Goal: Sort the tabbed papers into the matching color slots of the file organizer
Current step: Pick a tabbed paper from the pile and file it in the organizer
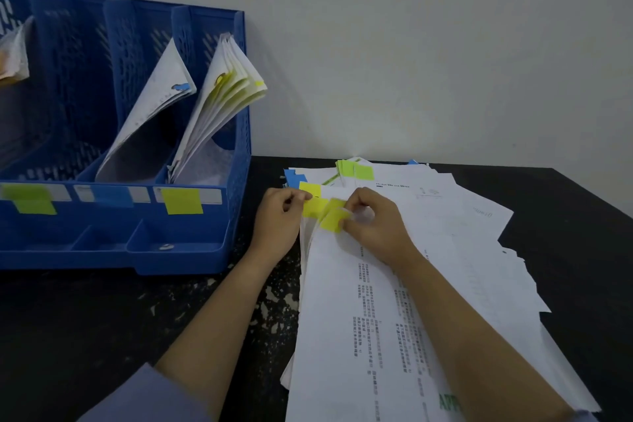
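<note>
A person sits at a dark table (102, 336) with a loose pile of papers (394, 284) spread on its right part, many sheets fanned out and overlapping. Both hands are at the far left corner of the pile. The left hand (279, 219) has its fingers curled and pinches a yellow tab (313, 207) at the edge of the top sheets. The right hand (373, 219) also has curled fingers, and its thumb and fingertips pinch a second yellow tab (332, 221) that bends upward a little. Just behind the hands more tabs stick out of the pile: another yellow one (310, 188), some green tabs (356, 171) and a blue tab (294, 177). To the left of the pile, near the left hand, stands a blue file organizer (236, 147) against the wall (411, 44), with upright slots. Its front carries color labels: a green label (32, 200), a blue label (111, 197) and a yellow label (183, 201). The slot behind the yellow label holds leaning papers with yellow tabs (222, 96), and the slot behind the blue label holds papers with a blue tab (161, 92) (the slot behind the green label looks dark, I cannot tell what is in it). At the far left edge some more papers (13, 51) are only partly seen.
</note>
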A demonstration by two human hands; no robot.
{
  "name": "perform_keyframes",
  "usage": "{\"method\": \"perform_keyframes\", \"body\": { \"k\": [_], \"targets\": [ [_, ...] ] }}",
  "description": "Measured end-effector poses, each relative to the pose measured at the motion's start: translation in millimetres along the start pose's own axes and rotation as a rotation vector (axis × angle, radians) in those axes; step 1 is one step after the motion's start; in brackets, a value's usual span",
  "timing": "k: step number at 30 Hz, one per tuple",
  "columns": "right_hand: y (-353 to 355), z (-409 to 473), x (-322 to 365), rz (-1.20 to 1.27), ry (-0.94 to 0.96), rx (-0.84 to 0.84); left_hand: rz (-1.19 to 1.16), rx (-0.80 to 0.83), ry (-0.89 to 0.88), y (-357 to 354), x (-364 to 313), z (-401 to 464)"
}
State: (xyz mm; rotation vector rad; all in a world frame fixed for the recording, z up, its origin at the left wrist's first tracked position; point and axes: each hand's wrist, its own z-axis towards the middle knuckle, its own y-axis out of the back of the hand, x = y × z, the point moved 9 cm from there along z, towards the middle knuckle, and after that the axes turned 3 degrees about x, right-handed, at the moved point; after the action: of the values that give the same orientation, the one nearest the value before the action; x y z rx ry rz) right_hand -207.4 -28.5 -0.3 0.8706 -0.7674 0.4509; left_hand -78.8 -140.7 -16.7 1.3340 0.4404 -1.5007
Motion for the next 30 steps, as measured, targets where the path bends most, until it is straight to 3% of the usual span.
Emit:
{"method": "perform_keyframes", "body": {
  "k": [7,12,18,20,23,26,30],
  "targets": [
    [2,0,1,0.068,0.049,-0.025,0.156,0.086,0.021,-8,6,1],
    [2,0,0,0.067,0.059,-0.031,0.052,0.051,0.014,-4,2,0],
    [1,-1,3,0.003,0.08,-0.028,0.097,-0.116,-0.198,4,-27,-9],
    [0,-1,8,-0.045,0.117,-0.031,0.026,-0.067,-0.252,1,-34,-10],
    [6,-1,11,-0.132,0.143,-0.115,-0.079,0.071,-0.237,-10,-36,-13],
    [8,-1,9,-0.161,0.132,-0.138,-0.081,0.038,-0.213,-10,-35,-14],
    [1,-1,5,-0.047,0.064,-0.031,0.16,-0.01,-0.097,-3,-11,-5]
  ]
}}
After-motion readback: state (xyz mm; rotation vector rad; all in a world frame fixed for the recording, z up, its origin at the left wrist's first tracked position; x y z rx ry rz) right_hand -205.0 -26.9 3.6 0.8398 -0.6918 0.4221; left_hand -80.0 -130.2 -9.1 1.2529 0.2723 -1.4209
